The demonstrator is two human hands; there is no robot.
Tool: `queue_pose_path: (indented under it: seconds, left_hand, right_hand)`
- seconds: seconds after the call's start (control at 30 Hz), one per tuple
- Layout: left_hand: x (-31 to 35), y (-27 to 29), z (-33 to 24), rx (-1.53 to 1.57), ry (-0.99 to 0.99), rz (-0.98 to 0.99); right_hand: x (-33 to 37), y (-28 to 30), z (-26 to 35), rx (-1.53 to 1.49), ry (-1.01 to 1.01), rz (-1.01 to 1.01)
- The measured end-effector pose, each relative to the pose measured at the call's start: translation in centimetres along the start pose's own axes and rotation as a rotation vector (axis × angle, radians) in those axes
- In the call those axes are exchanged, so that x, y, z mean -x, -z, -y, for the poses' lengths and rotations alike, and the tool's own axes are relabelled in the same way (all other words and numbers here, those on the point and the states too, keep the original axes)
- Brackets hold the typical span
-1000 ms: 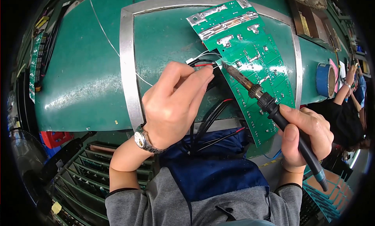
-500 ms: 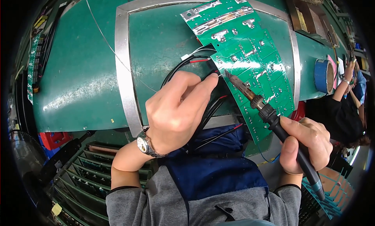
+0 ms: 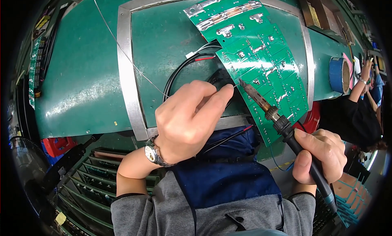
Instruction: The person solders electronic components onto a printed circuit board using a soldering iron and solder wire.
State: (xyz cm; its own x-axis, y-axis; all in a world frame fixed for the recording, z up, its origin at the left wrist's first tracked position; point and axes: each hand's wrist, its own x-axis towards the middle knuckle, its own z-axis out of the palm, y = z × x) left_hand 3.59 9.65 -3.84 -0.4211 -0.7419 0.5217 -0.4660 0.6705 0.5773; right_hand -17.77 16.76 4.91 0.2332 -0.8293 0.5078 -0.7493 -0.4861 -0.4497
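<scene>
A green circuit board point(image 3: 281, 89) lies solder side up, slanting across the middle of the bench. In my right hand point(image 3: 320, 156) is a soldering iron point(image 3: 281, 123), its tip down at the board's left edge. My left hand point(image 3: 185, 117) is closed in a pinch on thin solder wire point(image 3: 130, 61), which comes in from the upper left. The wire's short end sticks out past my fingertips, close to the iron's tip. Black wires point(image 3: 173, 74), one with a red end, curve out from the board's left side and pass behind my left hand.
A metal frame strip point(image 3: 126, 72) borders the work area on the green bench. A blue tape roll point(image 3: 338, 75) and a brown box point(image 3: 320, 17) are at the right. Racked boards point(image 3: 87, 181) stand lower left. Another person point(image 3: 347, 121) works at far right.
The board has shifted slightly up and left. The iron's tip and my left fingertips have moved a little down along the board's left edge, staying close together.
</scene>
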Motion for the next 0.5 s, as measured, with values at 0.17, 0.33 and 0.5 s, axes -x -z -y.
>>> queue_pose_path:
  seconds: [0.17, 0.33, 0.5]
  left_hand:
    - [-0.2, 0.0, -0.5, 0.073, 0.053, 0.011]
    - [0.9, 0.1, -0.6, 0.096, 0.018, 0.012]
    - [0.7, -0.4, -0.8, 0.120, -0.028, 0.050]
  right_hand:
    - [0.2, 0.1, 0.4, 0.012, 0.023, -0.007]
    - [1.5, 1.8, 0.3, -0.023, -0.014, 0.011]
    - [1.7, 1.2, 0.7, -0.001, 0.001, 0.018]
